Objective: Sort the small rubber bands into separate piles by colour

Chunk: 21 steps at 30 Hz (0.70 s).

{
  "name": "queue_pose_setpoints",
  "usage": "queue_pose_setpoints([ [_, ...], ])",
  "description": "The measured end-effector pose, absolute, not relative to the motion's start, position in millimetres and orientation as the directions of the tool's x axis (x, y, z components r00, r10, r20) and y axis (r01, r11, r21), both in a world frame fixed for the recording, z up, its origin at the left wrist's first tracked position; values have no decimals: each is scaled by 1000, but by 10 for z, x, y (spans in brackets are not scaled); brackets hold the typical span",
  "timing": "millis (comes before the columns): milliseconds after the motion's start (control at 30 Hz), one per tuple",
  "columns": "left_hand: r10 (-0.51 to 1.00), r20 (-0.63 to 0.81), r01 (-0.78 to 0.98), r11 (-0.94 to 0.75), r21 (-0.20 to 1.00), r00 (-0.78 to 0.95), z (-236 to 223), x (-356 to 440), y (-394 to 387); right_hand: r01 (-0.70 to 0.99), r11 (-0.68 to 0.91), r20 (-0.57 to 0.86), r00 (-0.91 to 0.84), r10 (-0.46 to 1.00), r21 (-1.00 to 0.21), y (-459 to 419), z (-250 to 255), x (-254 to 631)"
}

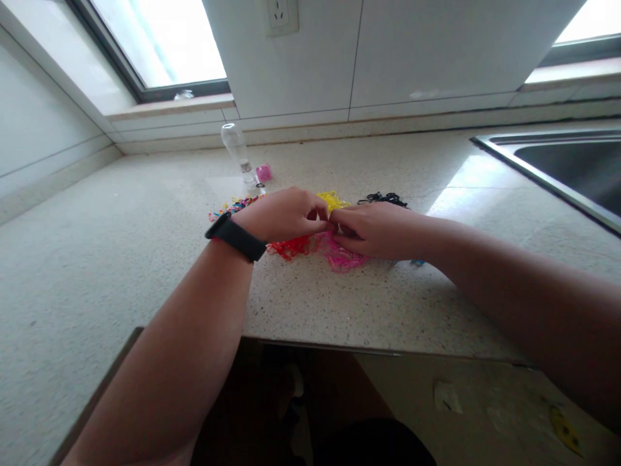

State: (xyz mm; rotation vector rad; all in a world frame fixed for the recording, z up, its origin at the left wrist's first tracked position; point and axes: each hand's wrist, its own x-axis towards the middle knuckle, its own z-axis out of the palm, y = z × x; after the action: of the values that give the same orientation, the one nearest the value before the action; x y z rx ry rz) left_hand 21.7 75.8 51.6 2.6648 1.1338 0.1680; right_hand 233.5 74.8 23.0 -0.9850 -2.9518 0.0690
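Observation:
My left hand (291, 217), with a dark band on its wrist, and my right hand (376, 228) meet over several piles of small rubber bands. Both are closed, thumb and fingertips pinched together and nearly touching; anything between them is too small to make out. Beneath my left hand lie red rubber bands (291, 248). Pink rubber bands (343, 257) spread below my right fingers. Behind the fingertips is a yellow pile (332, 200), and a black pile (385, 198) lies beyond my right hand. Mixed-colour rubber bands (237, 206) show past my left wrist, partly hidden.
A clear plastic bottle (236, 150) and a pink cap (264, 172) are behind the mixed pile on the speckled countertop (310, 304). To the right is a metal sink (514, 152). A bit of blue (418, 263) shows below my right wrist. The wall holds a socket (279, 13).

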Motion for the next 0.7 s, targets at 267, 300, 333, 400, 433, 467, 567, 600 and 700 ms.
queue_pose_setpoints([
  [267, 722, 5, 694, -668, 269, 692, 522, 217, 754, 599, 799, 12, -800, 600, -52, 745, 240, 2338],
  [300, 724, 5, 697, -666, 268, 690, 522, 217, 754, 599, 800, 13, -800, 600, -50, 746, 238, 2337],
  [333, 725, 5, 698, -664, 268, 688, 522, 217, 754, 599, 799, 13, -800, 600, -49, 747, 237, 2337],
  [400, 726, 8, 697, -663, 274, 688, 522, 217, 754, 600, 798, 11, -799, 601, -45, 749, 234, 2334],
  [433, 726, 9, 696, -663, 276, 688, 522, 217, 753, 601, 798, 10, -799, 602, -42, 751, 232, 2333],
  [467, 726, 10, 695, -663, 277, 688, 522, 218, 752, 601, 799, 8, -799, 601, -38, 752, 229, 2333],
  [567, 722, 7, 695, -668, 264, 692, 526, 220, 749, 598, 801, 12, -801, 599, -28, 760, 218, 2336],
  [600, 721, 4, 696, -670, 258, 693, 528, 220, 749, 596, 803, 15, -803, 596, -28, 763, 215, 2339],
  [700, 721, -1, 699, -672, 245, 693, 529, 222, 749, 579, 814, 27, -814, 580, -35, 766, 211, 2344],
])
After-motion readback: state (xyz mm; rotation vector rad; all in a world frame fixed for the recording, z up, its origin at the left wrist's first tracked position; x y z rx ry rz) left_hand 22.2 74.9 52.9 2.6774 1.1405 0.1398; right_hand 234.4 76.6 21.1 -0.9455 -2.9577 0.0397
